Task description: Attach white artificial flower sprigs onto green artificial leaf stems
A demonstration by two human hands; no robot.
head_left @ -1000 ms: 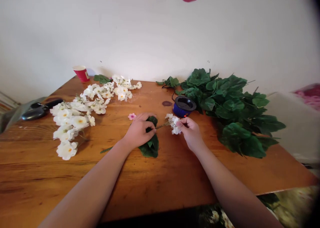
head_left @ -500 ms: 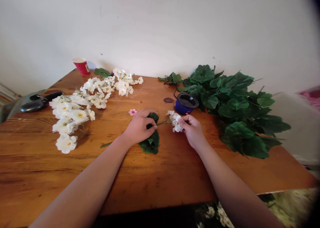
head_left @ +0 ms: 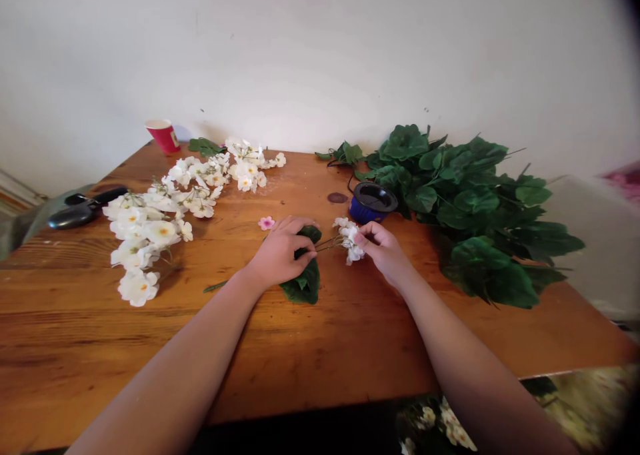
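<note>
My left hand (head_left: 283, 252) is closed around the stem end of a small flower sprig, over a green leaf cluster (head_left: 306, 285) that shows beside and below its fingers. Thin stems run right from its fingertips to white blossoms (head_left: 350, 238). My right hand (head_left: 383, 248) pinches those blossoms at their right side between thumb and fingers. Just behind it stands a blue pot with a black top (head_left: 373, 202). A small pink flower (head_left: 267, 223) lies behind my left hand.
White flower sprigs (head_left: 160, 232) lie at the left, near black-handled cutters (head_left: 75, 216). A red paper cup (head_left: 163, 136) stands at the back left. A large pile of green leaves (head_left: 470, 208) covers the right side. The wall (head_left: 300, 55) rises behind the table.
The view has shifted slightly. Both hands keep nearly the same places and holds, and the red light by the pot no longer shows.
</note>
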